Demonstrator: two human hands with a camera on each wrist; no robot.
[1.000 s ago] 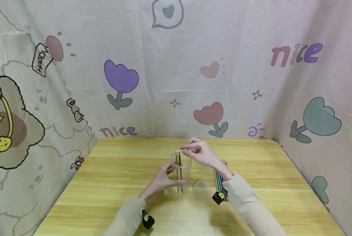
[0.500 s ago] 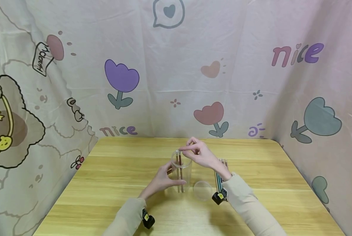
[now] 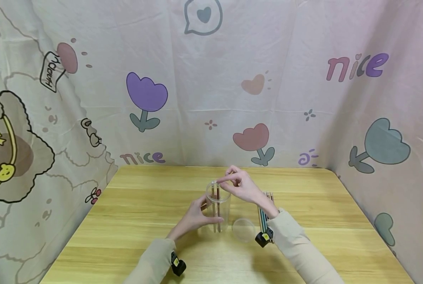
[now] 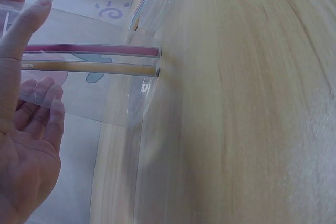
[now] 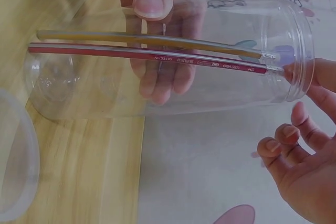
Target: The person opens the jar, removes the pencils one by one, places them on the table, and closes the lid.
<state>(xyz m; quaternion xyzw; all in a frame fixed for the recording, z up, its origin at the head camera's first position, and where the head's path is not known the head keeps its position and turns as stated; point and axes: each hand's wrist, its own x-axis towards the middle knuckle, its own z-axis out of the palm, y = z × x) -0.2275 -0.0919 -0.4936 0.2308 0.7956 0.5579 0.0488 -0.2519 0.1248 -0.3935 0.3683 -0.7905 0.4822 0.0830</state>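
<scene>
My left hand (image 3: 193, 217) grips a clear plastic jar (image 3: 224, 209) standing upright on the table, its thumb in front and fingers behind. Inside the jar stand two pencils side by side, a yellow pencil (image 5: 105, 36) and a red pencil (image 5: 136, 55). At the jar's mouth, my right hand (image 3: 243, 185) pinches the top end of the red pencil between thumb and forefinger. Its other fingers are loosely bent outside the rim. In the left wrist view, the lower ends of both pencils are near the jar's bottom (image 4: 137, 103).
A round translucent lid (image 3: 243, 230) lies flat just right of the jar. Further right, several pencils (image 3: 262, 217) lie in a bunch, partly hidden under my right wrist. Behind the wooden table (image 3: 144, 205) hangs a printed cloth (image 3: 204, 86).
The red pencil's top has shifted slightly to the right, with the right fingertips staying on it. My left hand and the jar hold almost the same place.
</scene>
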